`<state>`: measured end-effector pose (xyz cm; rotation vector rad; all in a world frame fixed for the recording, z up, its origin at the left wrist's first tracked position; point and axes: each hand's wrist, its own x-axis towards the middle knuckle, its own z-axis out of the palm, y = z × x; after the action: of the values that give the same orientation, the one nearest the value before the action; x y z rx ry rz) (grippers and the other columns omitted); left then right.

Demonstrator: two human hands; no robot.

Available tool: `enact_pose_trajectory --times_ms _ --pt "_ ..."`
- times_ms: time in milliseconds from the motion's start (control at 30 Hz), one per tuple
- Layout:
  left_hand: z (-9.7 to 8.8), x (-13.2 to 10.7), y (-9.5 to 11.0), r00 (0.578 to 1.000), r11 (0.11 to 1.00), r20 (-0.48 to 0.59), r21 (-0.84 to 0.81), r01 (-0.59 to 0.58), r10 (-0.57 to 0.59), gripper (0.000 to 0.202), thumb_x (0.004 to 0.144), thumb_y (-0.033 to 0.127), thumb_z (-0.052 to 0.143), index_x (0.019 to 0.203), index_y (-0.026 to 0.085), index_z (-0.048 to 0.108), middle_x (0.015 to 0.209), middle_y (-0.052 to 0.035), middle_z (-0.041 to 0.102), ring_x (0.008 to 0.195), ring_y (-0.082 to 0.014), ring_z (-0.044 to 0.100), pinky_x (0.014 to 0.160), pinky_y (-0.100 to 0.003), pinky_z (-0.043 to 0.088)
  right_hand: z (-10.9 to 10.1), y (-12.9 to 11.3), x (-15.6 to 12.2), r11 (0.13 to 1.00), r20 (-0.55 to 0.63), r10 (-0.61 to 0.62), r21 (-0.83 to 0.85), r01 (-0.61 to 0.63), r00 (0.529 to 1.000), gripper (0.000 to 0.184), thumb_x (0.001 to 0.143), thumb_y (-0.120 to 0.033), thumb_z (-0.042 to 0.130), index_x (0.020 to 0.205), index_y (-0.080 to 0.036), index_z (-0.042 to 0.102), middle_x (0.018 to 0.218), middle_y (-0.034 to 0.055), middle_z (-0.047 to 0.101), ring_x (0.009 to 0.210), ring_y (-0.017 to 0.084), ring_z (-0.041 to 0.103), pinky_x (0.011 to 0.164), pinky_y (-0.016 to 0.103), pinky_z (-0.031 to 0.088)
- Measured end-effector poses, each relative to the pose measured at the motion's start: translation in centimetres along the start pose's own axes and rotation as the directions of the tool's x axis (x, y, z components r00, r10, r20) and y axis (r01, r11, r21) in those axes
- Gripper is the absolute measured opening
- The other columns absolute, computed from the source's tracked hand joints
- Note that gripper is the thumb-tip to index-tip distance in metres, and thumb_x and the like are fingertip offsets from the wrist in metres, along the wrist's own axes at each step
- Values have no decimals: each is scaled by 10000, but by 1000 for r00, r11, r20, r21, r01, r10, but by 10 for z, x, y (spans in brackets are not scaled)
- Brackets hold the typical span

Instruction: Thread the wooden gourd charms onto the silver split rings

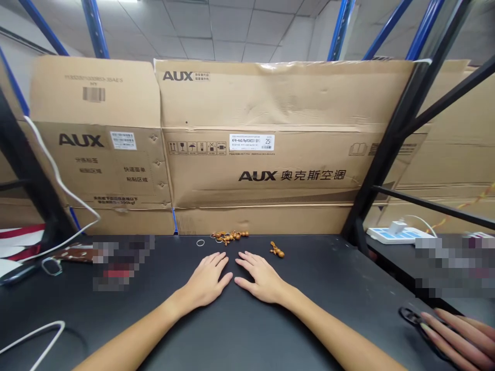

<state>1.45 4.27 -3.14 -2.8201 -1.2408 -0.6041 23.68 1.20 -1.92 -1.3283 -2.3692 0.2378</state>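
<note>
Nearest the head camera, the person's two bare forearms (232, 335) rise from the bottom edge, while another person's long fingers (456, 340) intrude at the lower right corner. The left hand (207, 278) and right hand (263, 278) lie palm down on a matte black tabletop (320, 304), fingers fanned and thumbs nearly meeting. Neither grips anything: both are fully open, apparently resting. Just ahead of the fingertips, near the table's back edge, lies a curled string of small orange-brown wooden gourd-shaped beads (229, 236). A separate short wooden gourd-bead piece (277, 250) sits to its right, and a thin pale ring (200, 242) to its left. All three stand within easy reach of the hands, spread apart as if for sorting. Behind them, flattened tan cardboard AUX air-conditioner cartons (278, 98) stand upright against a blue-and-black steel rack (390, 139), apparently walling off the table's back. A white power strip (398, 234) sits off to the right.
</note>
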Motion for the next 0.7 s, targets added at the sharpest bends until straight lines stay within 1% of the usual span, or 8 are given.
enact_pose_trajectory --times_ms 100,300,500,700 --pt "-1 0 2 1000 1000 -15 0 0 0 499 945 477 366 1317 174 506 1400 -105 471 1303 -281 403 1076 -441 311 0 -1 0 1000 -13 -7 -6 7 1000 556 900 -529 441 1340 -193 485 1452 106 383 1360 288 298 1109 467 255" --pt "-4 1 4 1000 999 21 34 9 -10 513 950 477 351 1326 161 498 1402 -114 467 1305 -283 400 1074 -442 317 0 -2 0 1000 -4 -2 -15 2 1000 558 902 -530 435 1339 -187 485 1454 107 380 1362 287 294 1109 466 254" --pt "-4 1 4 1000 999 1 34 3 -3 509 946 487 356 1320 176 506 1394 -104 479 1298 -277 411 1068 -440 325 -1 -2 -1 1000 4 -1 -22 1 1000 578 904 -548 414 1346 -182 476 1460 107 370 1365 283 287 1113 458 245" --pt "-5 1 4 999 999 32 49 7 -9 528 950 491 335 1331 162 493 1403 -110 467 1306 -277 400 1075 -432 321 -1 -2 -1 1000 12 5 -21 -4 1000 585 905 -559 401 1347 -183 475 1462 106 366 1365 285 285 1116 454 238"
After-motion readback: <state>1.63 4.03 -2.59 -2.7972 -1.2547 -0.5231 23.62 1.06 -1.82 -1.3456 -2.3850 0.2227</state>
